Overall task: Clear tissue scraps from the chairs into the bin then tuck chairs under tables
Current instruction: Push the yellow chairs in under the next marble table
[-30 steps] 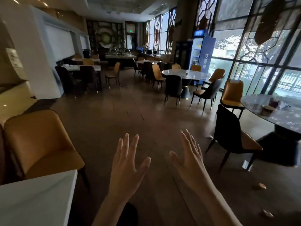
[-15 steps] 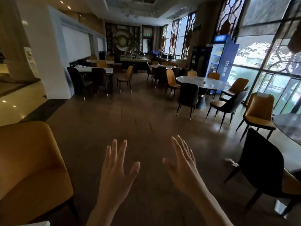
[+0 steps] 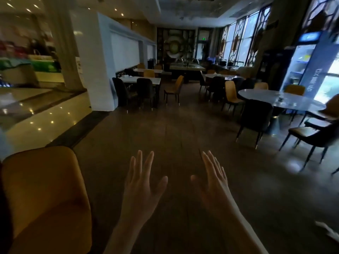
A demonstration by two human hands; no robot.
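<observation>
two hands out: left hand point(image 3: 141, 187), right hand point(image 3: 213, 184), fingers straight, holding nothing; one tan chair point(image 3: 45, 198) beside left.

White characters run down the blue fridge point(image 3: 310, 70), too blurred to read; nothing else legible.

A dim dining hall is stretching ahead of me over a dark wooden floor point(image 3: 174, 136). A white pillar point(image 3: 95, 57) is standing to my left, a lit drinks fridge point(image 3: 304, 65) glowing on my right beside tall patterned windows point(image 3: 238, 44).
</observation>
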